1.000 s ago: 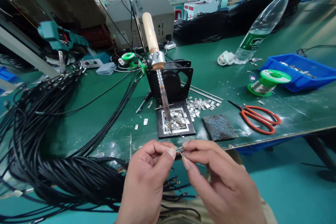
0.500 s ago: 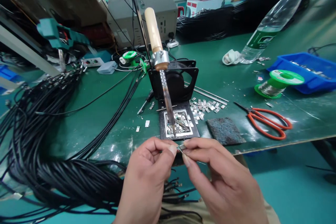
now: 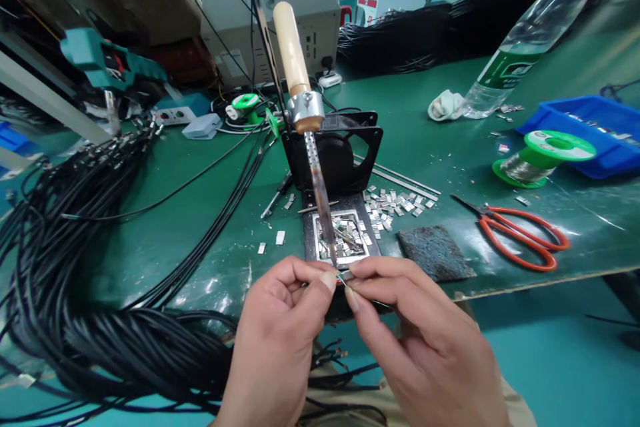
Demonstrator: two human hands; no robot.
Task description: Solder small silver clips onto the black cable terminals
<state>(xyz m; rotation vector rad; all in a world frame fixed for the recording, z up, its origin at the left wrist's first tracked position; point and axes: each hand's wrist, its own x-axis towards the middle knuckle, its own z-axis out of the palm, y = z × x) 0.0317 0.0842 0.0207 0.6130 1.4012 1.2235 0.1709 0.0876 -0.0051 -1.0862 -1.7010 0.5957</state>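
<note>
Left hand (image 3: 287,317): thumb and forefinger pinching small green-and-silver part (image 3: 341,277). Wooden-handled metal soldering iron (image 3: 307,123) slants down, tip just above part; contact unclear. Part between hands, axis unclear. Right hand (image 3: 425,327): fingertips grasping its right side.

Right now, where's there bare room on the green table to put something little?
Mostly bare: the table between the black fan and water bottle; also between the thick cable bundle and thin cables, though one cable crosses there. Crowded: around the soldering iron, with metal pieces and the left hand and right hand close.
</note>
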